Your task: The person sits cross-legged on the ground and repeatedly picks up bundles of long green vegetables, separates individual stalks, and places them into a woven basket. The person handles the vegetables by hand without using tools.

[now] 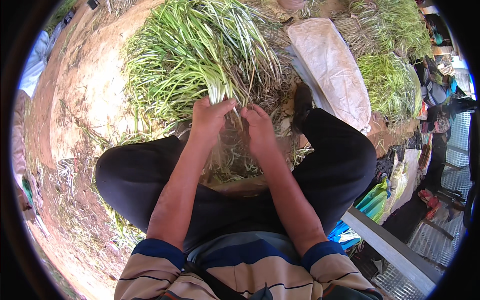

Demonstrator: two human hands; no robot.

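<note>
My left hand [212, 116] is closed around the pale lower ends of a bunch of long green-leaved stalks [217, 90], whose leaves fan out away from me. Just right of it, my right hand [258, 122] pinches a few thin stalks between thumb and fingers, close to the bunch's root ends. Beyond both hands lies a large heap of similar green stalks [172, 48], with brownish root ends at its right side. Loose trimmings [232, 161] lie between my legs, partly hidden by my hands and blurred.
A pale sheet-covered bundle [330, 71] lies right of the heap. More green stalk piles [390, 86] stand farther right. A metal bar [393, 251] runs at lower right. Scraps litter the soil at left [78, 210]. My bent knees flank the work area.
</note>
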